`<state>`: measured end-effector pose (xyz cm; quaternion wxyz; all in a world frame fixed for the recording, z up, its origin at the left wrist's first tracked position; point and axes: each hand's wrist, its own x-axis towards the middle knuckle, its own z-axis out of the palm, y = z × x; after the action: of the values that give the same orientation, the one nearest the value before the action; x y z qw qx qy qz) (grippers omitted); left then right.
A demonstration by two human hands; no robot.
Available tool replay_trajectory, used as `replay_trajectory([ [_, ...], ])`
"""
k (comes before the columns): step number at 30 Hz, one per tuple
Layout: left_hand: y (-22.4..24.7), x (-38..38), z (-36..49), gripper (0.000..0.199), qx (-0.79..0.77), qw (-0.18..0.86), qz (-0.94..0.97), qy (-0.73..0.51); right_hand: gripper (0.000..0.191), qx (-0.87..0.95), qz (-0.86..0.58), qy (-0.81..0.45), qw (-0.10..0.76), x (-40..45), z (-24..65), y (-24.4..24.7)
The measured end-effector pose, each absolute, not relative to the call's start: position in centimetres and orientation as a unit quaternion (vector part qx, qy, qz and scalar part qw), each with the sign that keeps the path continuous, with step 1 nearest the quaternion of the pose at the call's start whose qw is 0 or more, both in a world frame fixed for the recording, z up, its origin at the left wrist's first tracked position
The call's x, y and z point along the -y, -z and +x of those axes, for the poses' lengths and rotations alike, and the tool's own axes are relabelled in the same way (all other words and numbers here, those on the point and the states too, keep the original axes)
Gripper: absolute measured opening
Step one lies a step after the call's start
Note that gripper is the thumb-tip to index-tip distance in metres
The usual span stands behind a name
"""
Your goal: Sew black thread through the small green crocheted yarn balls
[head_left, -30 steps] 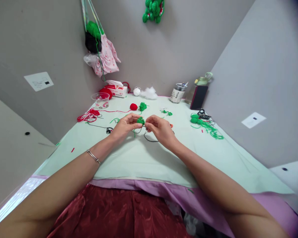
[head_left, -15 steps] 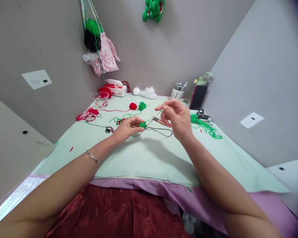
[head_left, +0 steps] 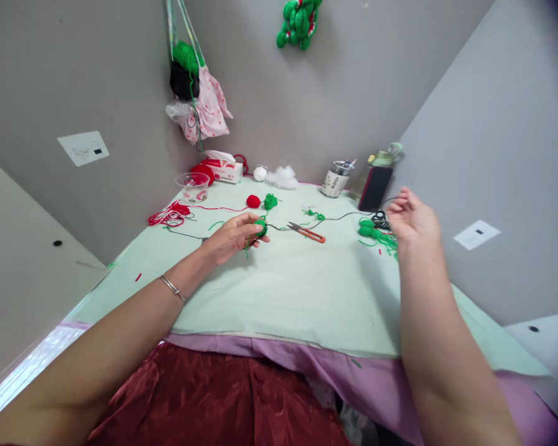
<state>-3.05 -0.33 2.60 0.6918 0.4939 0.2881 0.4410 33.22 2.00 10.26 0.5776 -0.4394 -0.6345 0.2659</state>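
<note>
My left hand (head_left: 237, 238) is closed around a small green yarn piece (head_left: 261, 227), with loose green strands hanging below it. A dark yarn strand (head_left: 344, 217) runs from that piece across to the right. Its far end is pinched between the fingertips of my right hand (head_left: 413, 217), raised at the right side of the table. Whether a needle is on that end is too small to make out. Between the hands lie orange-handled thread snips (head_left: 309, 232), blades pointing left. Beyond them sits a little heap of green yarn scraps (head_left: 315, 215).
Red (head_left: 253, 201) and green yarn balls (head_left: 270, 201), a clear tub (head_left: 194, 189), a tissue box (head_left: 227, 170), white stuffing (head_left: 283, 178), a pen can (head_left: 335, 179) and a phone (head_left: 376, 188) stand toward the back. Green tasselled yarn (head_left: 376, 235) and black scissors (head_left: 380, 218) lie right.
My right hand has moved far to the right, drawing the dark strand out long; its loop by the left hand is gone. The left hand has turned the green piece.
</note>
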Motion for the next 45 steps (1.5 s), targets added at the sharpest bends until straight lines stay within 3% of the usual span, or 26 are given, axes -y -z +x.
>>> replay_trajectory([
  [2, -2.4, 0.4, -2.9, 0.032, -0.288, 0.691, 0.501, -0.435, 0.035, 0.557, -0.437, -0.343, 0.618, -1.6, 29.6, -9.1],
  [4, -2.2, 0.4, -2.8, 0.033, -0.286, 0.688, 0.506, -0.433, 0.027, 0.568, -0.434, -0.383, 0.585, -1.0, 25.2, -7.5],
  [10, -2.0, 0.2, -2.8, 0.036, -0.274, 0.678, 0.521, -0.439, 0.030, 0.615, -0.410, -0.573, 0.355, 1.5, 16.9, -3.6],
  [12, -2.1, 0.0, -3.0, 0.037, -0.284, 0.667, 0.515, -0.457, 0.030, 0.597, -0.388, -0.615, 0.339, 1.6, 17.4, -4.0],
  [16, -2.2, -0.3, -3.4, 0.036, -0.302, 0.664, 0.508, -0.459, 0.024, 0.542, -0.359, -0.595, 0.473, 0.2, 22.1, -7.2],
  [19, -2.2, -0.4, -3.5, 0.032, -0.302, 0.669, 0.514, -0.445, 0.024, 0.507, -0.391, -0.498, 0.585, -1.6, 27.8, -9.4],
  [24, -2.2, -0.8, -4.0, 0.031, -0.306, 0.671, 0.515, -0.438, 0.049, 0.481, -0.473, -0.298, 0.675, -4.1, 38.1, -10.1],
  [27, -2.2, -0.9, -4.3, 0.028, -0.304, 0.675, 0.499, -0.450, 0.058, 0.464, -0.484, -0.240, 0.702, -4.1, 42.1, -10.0],
  [31, -2.4, -0.7, -4.3, 0.026, -0.292, 0.691, 0.510, -0.421, 0.056, 0.466, -0.474, -0.213, 0.716, -2.8, 42.1, -10.6],
  [34, -2.4, -0.5, -4.2, 0.029, -0.279, 0.704, 0.516, -0.401, 0.031, 0.524, -0.459, -0.260, 0.669, -1.3, 37.8, -10.9],
  [36, -2.4, -0.5, -4.1, 0.033, -0.273, 0.710, 0.517, -0.392, 0.017, 0.611, -0.477, -0.290, 0.562, -0.2, 33.8, -10.7],
  [38, -2.4, -0.5, -4.1, 0.034, -0.270, 0.714, 0.514, -0.391, 0.021, 0.690, -0.509, -0.232, 0.459, 0.6, 29.9, -10.1],
  [41, -2.3, -0.5, -4.0, 0.031, -0.263, 0.719, 0.504, -0.399, 0.017, 0.761, -0.481, -0.113, 0.421, 1.5, 25.2, -8.6],
  [45, -2.4, -0.4, -3.9, 0.029, -0.261, 0.718, 0.507, -0.400, 0.019, 0.814, -0.437, -0.086, 0.373, 2.4, 21.6, -6.9],
])
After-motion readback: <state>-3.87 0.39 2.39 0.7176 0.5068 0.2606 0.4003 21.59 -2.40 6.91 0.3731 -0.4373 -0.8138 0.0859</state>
